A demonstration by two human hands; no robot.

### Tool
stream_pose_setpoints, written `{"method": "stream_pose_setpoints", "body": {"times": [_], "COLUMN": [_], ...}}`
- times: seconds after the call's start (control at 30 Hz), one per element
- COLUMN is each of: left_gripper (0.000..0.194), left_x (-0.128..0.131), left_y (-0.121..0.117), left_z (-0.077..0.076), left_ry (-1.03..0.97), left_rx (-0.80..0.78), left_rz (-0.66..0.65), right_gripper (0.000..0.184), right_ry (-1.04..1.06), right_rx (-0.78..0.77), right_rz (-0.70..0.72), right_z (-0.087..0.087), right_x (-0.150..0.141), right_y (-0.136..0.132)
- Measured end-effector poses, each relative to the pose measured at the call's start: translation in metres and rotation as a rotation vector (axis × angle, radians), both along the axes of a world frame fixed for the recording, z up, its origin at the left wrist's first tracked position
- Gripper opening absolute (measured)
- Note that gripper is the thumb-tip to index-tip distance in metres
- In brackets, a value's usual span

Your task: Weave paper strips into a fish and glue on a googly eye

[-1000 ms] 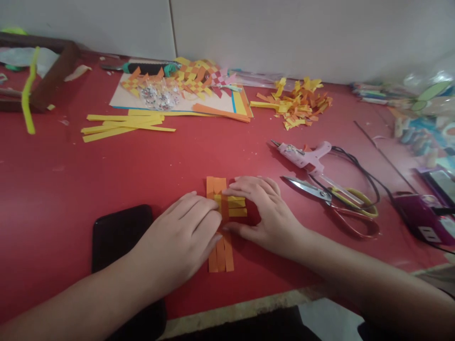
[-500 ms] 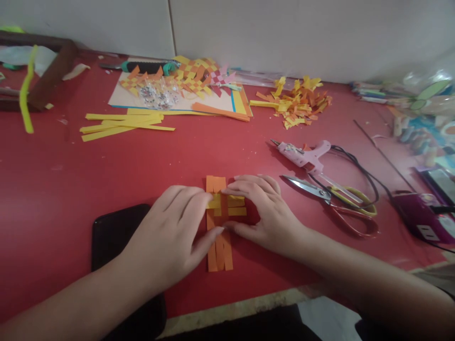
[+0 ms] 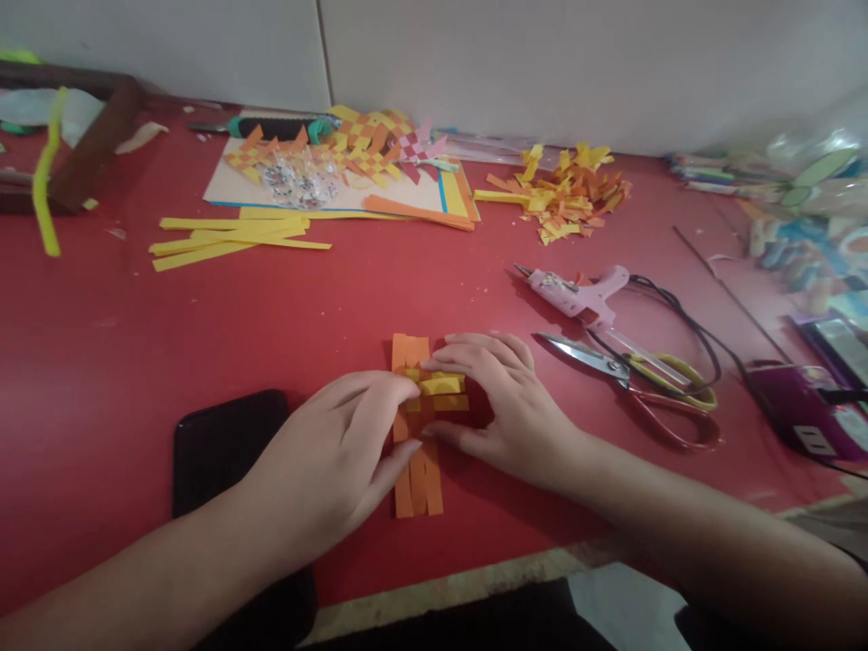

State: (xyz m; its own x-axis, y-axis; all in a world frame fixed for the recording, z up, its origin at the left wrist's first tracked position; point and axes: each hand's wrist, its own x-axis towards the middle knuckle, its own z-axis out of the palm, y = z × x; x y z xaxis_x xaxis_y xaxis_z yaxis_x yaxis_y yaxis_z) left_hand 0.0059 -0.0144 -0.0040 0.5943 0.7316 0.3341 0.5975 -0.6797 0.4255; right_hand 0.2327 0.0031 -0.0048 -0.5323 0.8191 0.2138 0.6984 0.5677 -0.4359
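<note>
Upright orange paper strips [image 3: 419, 488] lie side by side on the red table, crossed near their upper part by short yellow paper strips [image 3: 444, 386]. My left hand [image 3: 353, 434] comes in from the left. Its fingertips close on a yellow strip at the crossing, and its thumb lies lower, against the orange strips. From the right, my right hand [image 3: 502, 398] holds the weave down, fingertips at the top and thumb below, with the yellow ends sticking out between them. Parts of the crossing are hidden under my fingers.
A black phone [image 3: 223, 443] lies partly under my left forearm. To the right are scissors [image 3: 610, 362], a pink glue gun [image 3: 576, 294] and a purple box [image 3: 806, 411]. Farther back lie loose yellow strips [image 3: 231, 240], a paper-scrap pile [image 3: 570, 190] and woven pieces [image 3: 372, 145].
My left fingers have shifted slightly right over the crossing, and a yellow strip now shows raised across the orange ones. My right hand stays almost still.
</note>
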Motion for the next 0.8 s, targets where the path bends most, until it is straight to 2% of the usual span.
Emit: {"method": "stream_pose_setpoints", "body": {"times": [0.27, 0.53, 0.8], "left_gripper": [0.015, 0.022, 0.019], "left_x": [0.0035, 0.0042, 0.0045], "left_y": [0.0011, 0.0025, 0.002], "left_z": [0.005, 0.0072, 0.0058], "left_ry": [0.059, 0.102, 0.127], "left_rx": [0.173, 0.248, 0.271], "left_rz": [-0.05, -0.059, -0.069], "right_gripper": [0.046, 0.046, 0.046], "right_ry": [0.008, -0.008, -0.029], "right_rx": [0.009, -0.008, 0.018], "right_rz": [-0.005, -0.024, -0.017], "right_z": [-0.0002, 0.0011, 0.0017], "right_x": [0.0004, 0.0, 0.0007], "right_y": [-0.0009, -0.0012, -0.0015]}}
